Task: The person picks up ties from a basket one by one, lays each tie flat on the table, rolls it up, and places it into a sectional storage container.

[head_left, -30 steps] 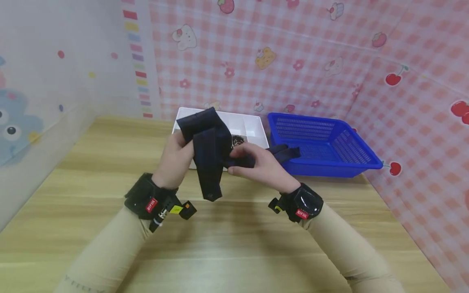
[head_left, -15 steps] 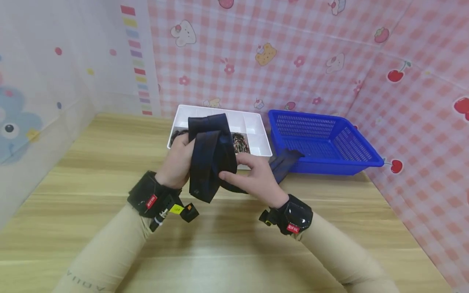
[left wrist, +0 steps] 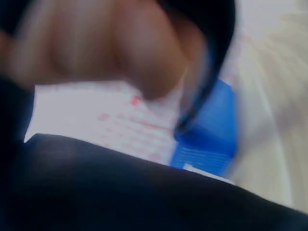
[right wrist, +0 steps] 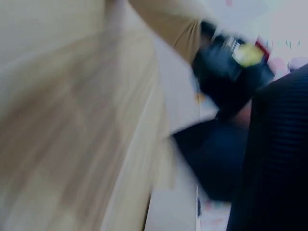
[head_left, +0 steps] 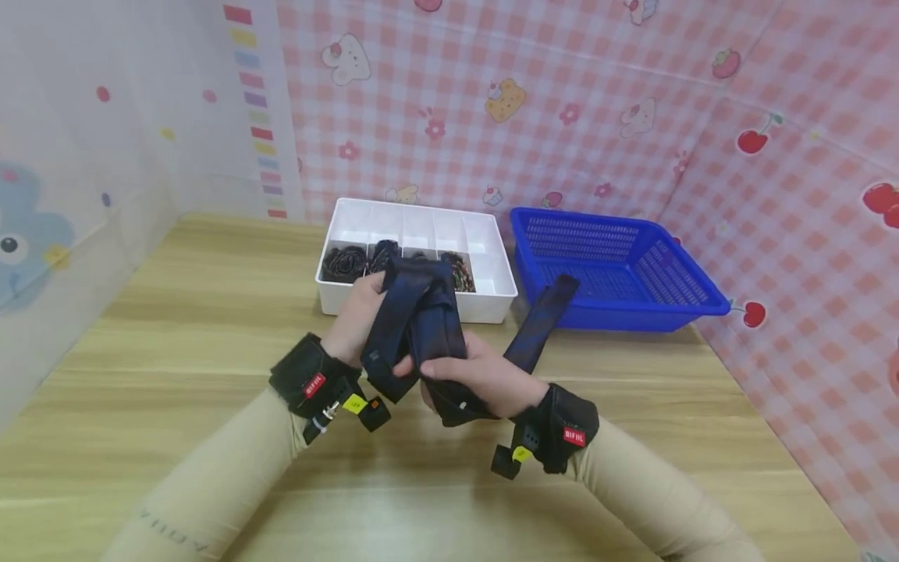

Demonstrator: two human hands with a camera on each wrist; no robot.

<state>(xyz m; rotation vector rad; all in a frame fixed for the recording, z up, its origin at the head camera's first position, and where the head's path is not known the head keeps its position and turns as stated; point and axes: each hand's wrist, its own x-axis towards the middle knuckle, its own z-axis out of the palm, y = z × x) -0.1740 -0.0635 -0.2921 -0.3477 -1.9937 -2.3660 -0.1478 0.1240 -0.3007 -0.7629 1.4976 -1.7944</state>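
Note:
In the head view, a dark navy necktie [head_left: 438, 336] hangs in loose folds between both hands. My left hand [head_left: 356, 318] grips its folds from the left, most of its fingers hidden behind the cloth. From the right, my right hand [head_left: 488, 376] pinches the folds with the thumb in front. One strip of the necktie trails out past the right hand, up to the blue basket's near edge. Blurred left-hand fingers [left wrist: 149, 53] curl at dark cloth in the left wrist view. Dark cloth [right wrist: 211, 154] also shows in the right wrist view, too blurred for detail.
Behind the hands stands a white divided box [head_left: 485, 311], with dark and patterned rolled bands [head_left: 344, 264] in its front compartments. A blue plastic basket [head_left: 632, 318] sits to its right. Patterned cloth walls [head_left: 435, 164] enclose the wooden table [head_left: 175, 351] at the back and sides.
Both hands have come lower and closer to me with the necktie, uncovering more of the white box. The right hand has shifted onto the lower folds, and the cloth's folds lie differently.

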